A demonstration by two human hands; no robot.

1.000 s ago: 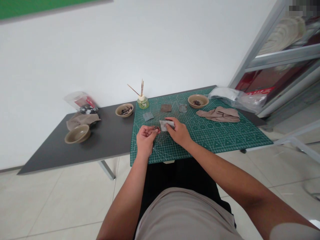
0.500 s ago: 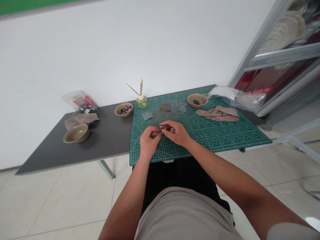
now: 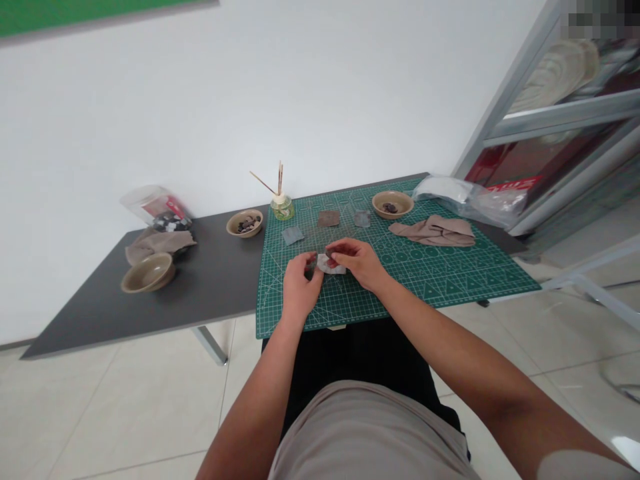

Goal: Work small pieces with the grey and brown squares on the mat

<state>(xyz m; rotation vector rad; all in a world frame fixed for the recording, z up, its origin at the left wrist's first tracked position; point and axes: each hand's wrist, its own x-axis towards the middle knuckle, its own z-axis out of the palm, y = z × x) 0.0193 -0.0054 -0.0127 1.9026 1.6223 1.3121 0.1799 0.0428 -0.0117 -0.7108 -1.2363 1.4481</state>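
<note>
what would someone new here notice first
A newcomer's eye would probably fall first on the large green, white-gridded cutting mat covering much of the right side of the dark grey table. Over its left half, the bare left hand and right hand are close together at a small, flat, pale grey piece. At the mat's far left corner stands a small yellow-green bottle with thin brown sticks.

1. This place seems to be a workroom, maybe in an office.
2. A green cutting mat (image 3: 425,270) lies on a grey table (image 3: 210,273) with a metal leg (image 3: 210,344).
3. The wall (image 3: 325,87) is white, and the floor (image 3: 150,393) has pale tiles.
</note>
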